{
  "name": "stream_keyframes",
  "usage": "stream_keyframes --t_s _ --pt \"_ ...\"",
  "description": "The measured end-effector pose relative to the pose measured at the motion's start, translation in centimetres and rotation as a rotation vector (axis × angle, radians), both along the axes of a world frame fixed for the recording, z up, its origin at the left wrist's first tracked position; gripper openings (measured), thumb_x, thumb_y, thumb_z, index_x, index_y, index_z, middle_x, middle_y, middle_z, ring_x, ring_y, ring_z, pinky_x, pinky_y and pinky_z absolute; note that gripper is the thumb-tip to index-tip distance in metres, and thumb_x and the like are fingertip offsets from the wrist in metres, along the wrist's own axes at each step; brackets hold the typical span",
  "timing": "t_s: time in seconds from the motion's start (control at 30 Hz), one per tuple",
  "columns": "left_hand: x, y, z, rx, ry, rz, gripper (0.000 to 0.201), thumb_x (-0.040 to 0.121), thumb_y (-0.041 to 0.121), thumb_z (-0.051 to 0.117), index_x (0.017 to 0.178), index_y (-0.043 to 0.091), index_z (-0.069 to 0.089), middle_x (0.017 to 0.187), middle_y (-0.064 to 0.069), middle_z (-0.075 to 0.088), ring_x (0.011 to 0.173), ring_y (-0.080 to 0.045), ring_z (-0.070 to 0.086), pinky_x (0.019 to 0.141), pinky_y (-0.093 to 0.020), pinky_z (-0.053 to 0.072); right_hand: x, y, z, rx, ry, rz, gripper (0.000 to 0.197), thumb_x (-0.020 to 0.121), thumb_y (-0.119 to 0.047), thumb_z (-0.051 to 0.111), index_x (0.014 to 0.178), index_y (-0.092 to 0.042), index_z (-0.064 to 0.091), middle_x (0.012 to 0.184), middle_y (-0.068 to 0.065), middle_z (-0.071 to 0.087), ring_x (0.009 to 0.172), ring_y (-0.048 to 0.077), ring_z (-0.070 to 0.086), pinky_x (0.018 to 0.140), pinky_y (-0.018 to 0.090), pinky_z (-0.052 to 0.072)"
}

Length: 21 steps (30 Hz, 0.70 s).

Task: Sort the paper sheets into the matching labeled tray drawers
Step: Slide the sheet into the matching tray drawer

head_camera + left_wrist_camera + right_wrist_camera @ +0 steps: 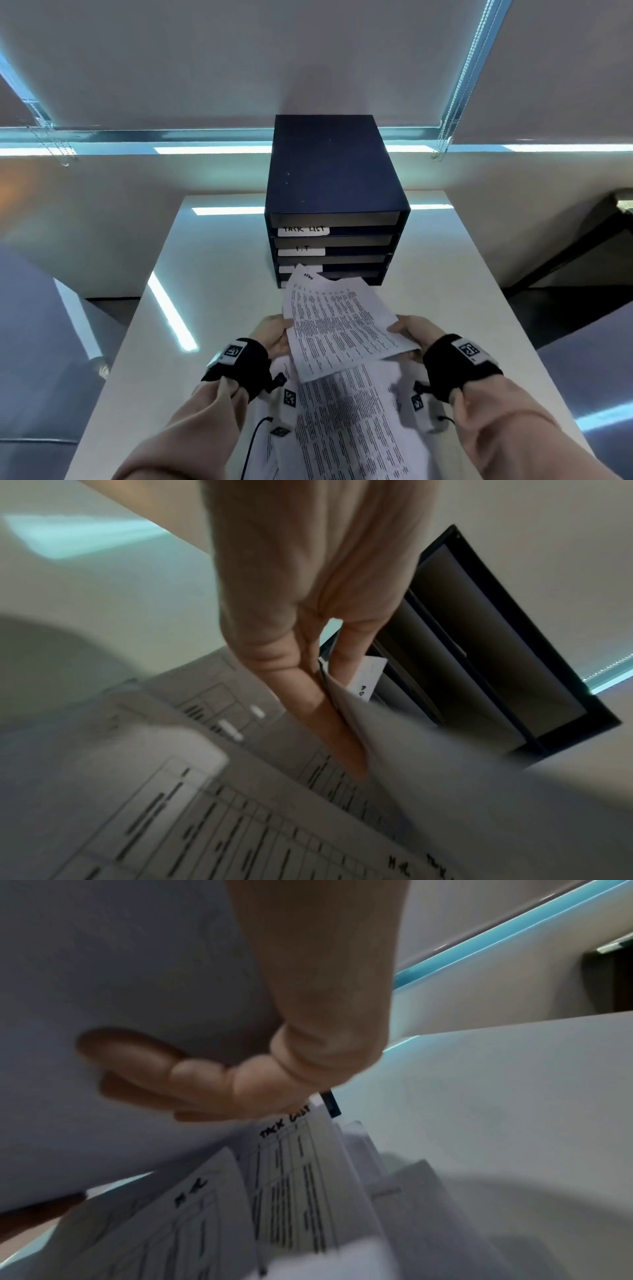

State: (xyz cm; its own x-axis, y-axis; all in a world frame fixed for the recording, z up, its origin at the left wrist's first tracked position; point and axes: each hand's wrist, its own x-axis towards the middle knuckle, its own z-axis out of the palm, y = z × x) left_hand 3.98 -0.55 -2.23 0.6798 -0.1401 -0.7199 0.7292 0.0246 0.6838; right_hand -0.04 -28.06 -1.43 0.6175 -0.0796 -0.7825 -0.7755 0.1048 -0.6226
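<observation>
A printed paper sheet (339, 325) is lifted above the table in front of a dark blue drawer unit (335, 192). My left hand (274, 334) pinches its left edge, and my right hand (411, 330) grips its right edge with fingers curled underneath. In the left wrist view the fingers (318, 710) clamp the sheet's edge (445, 791). In the right wrist view the fingers (192, 1074) press against the sheet's underside (120, 988). More printed sheets (346, 428) lie on the table below. The drawers carry white labels: "TASK LIST" (303, 230), "I.T" (301, 251), and lower ones hidden by the sheet.
The white table (212, 274) runs from me to the wall. The drawer unit stands at its far middle. Drops to the floor lie on both sides of the table. Blinds and pull chains (459, 89) hang behind. In the right wrist view a loose sheet reads "TASK LIST" (284, 1123).
</observation>
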Motion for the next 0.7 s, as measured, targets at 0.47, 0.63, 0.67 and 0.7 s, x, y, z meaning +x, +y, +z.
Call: stream_keyframes --t_s 0.47,0.63,0.67,0.7 --pt "1.7 -1.0 -1.5 -0.163 0.045 -0.030 0.026 0.097 0.021 0.051 0.114 0.002 0.053 0.099 -0.024 0.067 0.069 -0.028 0.070 0.054 -0.033 0.058 5.8 0.8 -2.9 -0.015 -0.137 -0.096 0.043 0.095 0.010 0.038 0.137 -0.001 0.042 0.107 0.018 0.062 0.085 0.031 0.061 0.080 0.043 0.049" --pt "4.8 -1.1 -2.6 -0.060 -0.031 0.129 0.007 0.099 0.008 0.043 0.102 0.007 0.049 0.080 -0.011 0.054 0.039 -0.011 0.055 0.038 -0.019 0.047 8.3 2.4 -2.6 0.067 -0.084 -0.113 0.036 0.096 -0.011 0.053 0.130 -0.014 0.043 0.123 0.011 0.057 0.080 0.028 0.066 0.057 0.033 0.056" --pt "5.4 -1.2 -2.9 -0.043 -0.048 0.154 0.007 0.099 0.007 0.043 0.095 0.008 0.049 0.076 -0.009 0.049 0.038 -0.009 0.051 0.036 -0.017 0.043 8.5 2.1 -2.4 0.091 -0.034 -0.072 0.034 0.094 -0.015 0.058 0.123 -0.021 0.041 0.117 0.010 0.056 0.066 0.023 0.065 0.046 0.026 0.053" --pt "6.0 -1.2 -3.5 -0.027 -0.062 0.168 0.010 0.099 0.007 0.044 0.089 0.009 0.047 0.073 -0.007 0.046 0.037 -0.008 0.048 0.035 -0.017 0.040 8.7 1.6 -2.6 0.105 0.013 -0.027 0.035 0.092 -0.014 0.060 0.121 -0.023 0.042 0.108 0.012 0.057 0.051 0.016 0.060 0.037 0.020 0.045"
